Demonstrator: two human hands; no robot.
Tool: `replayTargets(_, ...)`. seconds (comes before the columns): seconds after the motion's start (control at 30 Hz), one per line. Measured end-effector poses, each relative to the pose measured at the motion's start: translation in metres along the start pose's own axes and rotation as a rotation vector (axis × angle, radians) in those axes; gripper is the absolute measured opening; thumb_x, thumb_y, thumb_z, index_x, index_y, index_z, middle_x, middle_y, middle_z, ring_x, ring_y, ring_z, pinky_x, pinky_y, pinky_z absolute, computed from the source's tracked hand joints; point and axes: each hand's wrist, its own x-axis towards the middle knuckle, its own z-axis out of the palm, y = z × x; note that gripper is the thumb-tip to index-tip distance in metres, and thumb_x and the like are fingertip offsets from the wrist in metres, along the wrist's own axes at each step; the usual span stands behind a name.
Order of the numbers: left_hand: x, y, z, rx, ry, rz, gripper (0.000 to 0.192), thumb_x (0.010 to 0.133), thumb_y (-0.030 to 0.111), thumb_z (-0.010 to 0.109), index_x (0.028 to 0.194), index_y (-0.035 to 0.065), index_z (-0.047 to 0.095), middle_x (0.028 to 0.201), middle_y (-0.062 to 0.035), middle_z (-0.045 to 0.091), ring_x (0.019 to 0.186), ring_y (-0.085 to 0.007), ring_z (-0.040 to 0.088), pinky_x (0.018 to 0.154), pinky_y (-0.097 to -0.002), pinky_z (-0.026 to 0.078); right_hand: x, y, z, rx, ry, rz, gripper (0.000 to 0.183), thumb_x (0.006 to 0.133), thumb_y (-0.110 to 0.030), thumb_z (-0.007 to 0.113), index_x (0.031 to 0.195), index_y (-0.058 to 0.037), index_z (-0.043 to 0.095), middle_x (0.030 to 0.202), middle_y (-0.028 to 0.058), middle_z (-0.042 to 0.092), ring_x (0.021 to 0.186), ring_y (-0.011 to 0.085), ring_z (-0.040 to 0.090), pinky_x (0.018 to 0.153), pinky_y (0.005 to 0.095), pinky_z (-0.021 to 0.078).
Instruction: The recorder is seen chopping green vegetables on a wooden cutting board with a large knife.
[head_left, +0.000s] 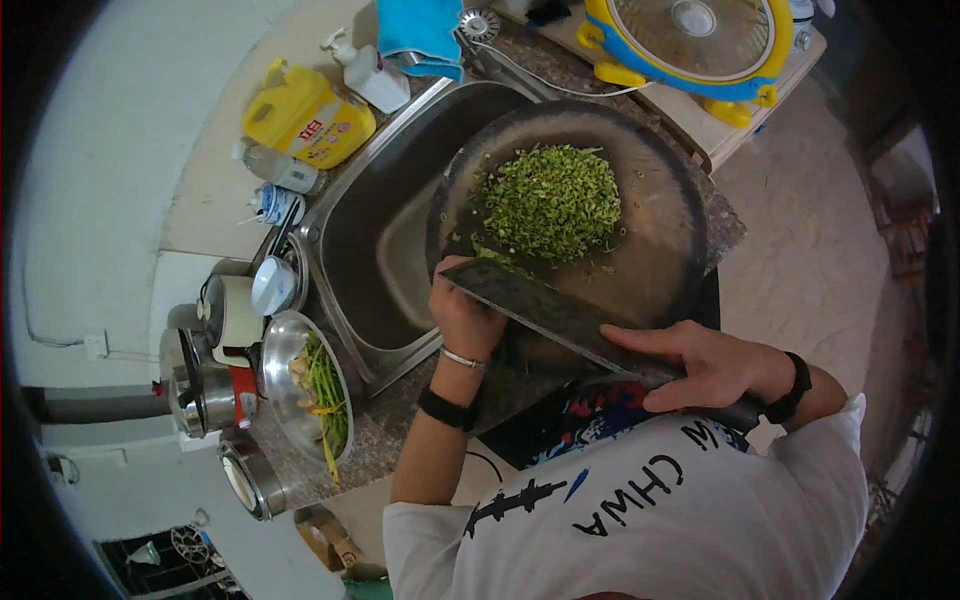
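Observation:
A heap of finely chopped green vegetable (555, 202) lies on a round wooden chopping board (660, 225) that overlaps the sink. In front of the heap, a dark cleaver (555, 315) slants across the board's near edge. My right hand (690, 364) holds it at the handle end, with the index finger stretched along the blade. My left hand (465, 311) is at the blade's far end, at the board's near left edge; its fingers are partly hidden behind the blade, so whether they grip it cannot be told. A few green bits lie scattered around the heap.
Left of the board is a stainless steel sink (405, 262). Beyond it stand a yellow jug (311, 116) and a white pump bottle (375, 75). A metal bowl (281, 397) of green stalks sits on the counter near a lidded pot (202, 382). A yellow-and-blue fan (694, 45) stands at the top right.

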Motion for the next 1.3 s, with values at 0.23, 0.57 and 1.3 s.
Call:
replayTargets(0.23,-0.001,0.001,0.000,0.055,-0.034,-0.016,0.027,0.062,0.009,0.072,0.087,0.0035,0.067,0.095,-0.0149,0.063,0.089,-0.0339,0.060,0.074,-0.0388,0.051,0.027,0.003,-0.009,0.084,-0.060,0.208,0.077,0.083,-0.020,0.063,0.142,0.0015,0.018,0.073,0.0064,0.060,0.059,0.0090,0.055,0.057,0.0240,0.0454)
replayTargets(0.57,-0.007,-0.005,-0.001,0.106,-0.057,0.016,0.029,0.063,0.010,0.073,0.090,0.0027,0.067,0.103,-0.0160,0.062,0.094,-0.0343,0.060,0.078,-0.0398,0.051,0.059,-0.005,-0.002,0.186,-0.016,0.304,0.075,0.083,-0.018,0.061,0.143,-0.0022,0.018,0.070,0.0055,0.058,0.054,0.0089,0.052,0.052,0.0236,0.0437)
replayTargets(1.3,-0.001,0.000,0.000,0.081,0.010,0.034,0.029,0.061,0.004,0.070,0.089,0.0034,0.065,0.100,-0.0167,0.060,0.089,-0.0350,0.060,0.073,-0.0386,0.051,0.010,-0.010,0.006,0.254,0.046,0.174,0.072,0.082,-0.009,0.062,0.143,-0.0041,0.024,0.085,0.0032,0.061,0.062,0.0070,0.052,0.060,0.0222,0.0449)
